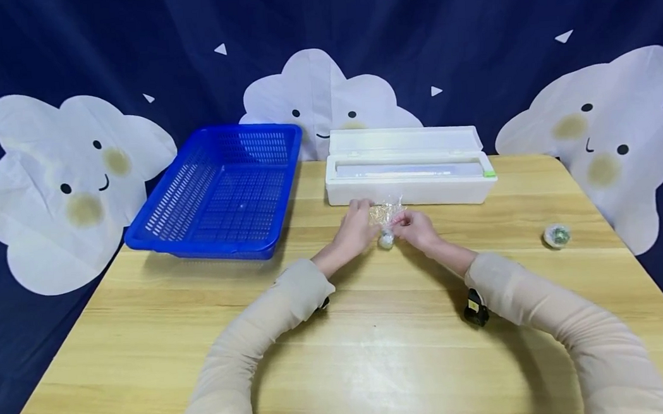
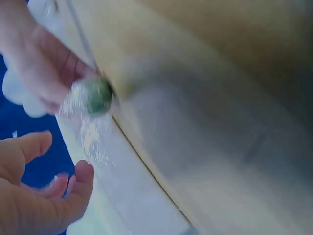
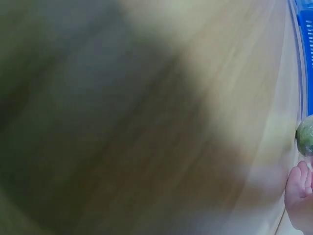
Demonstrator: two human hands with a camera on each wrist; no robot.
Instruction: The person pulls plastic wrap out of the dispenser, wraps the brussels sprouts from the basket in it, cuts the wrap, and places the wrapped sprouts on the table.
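A green round item (image 2: 99, 95) wrapped in clear plastic film (image 1: 386, 213) hangs close over the table in front of the white box. My right hand (image 1: 415, 227) pinches the gathered film beside it, and in the right wrist view only some fingers (image 3: 299, 183) show at the edge, just below the item. On the other side is my left hand (image 1: 357, 227). Seen from the left wrist, its thumb (image 2: 39, 144) and fingers are spread apart and loosely bent, with nothing between them, and loose film lies just beyond the fingertips.
Behind the hands stands a long white film dispenser box (image 1: 410, 191), lid raised, with a roll inside and a green tab at its right end. A blue perforated basket (image 1: 220, 247) sits back left. Another wrapped green item (image 1: 557, 236) lies on the wooden table (image 1: 375, 356) at right.
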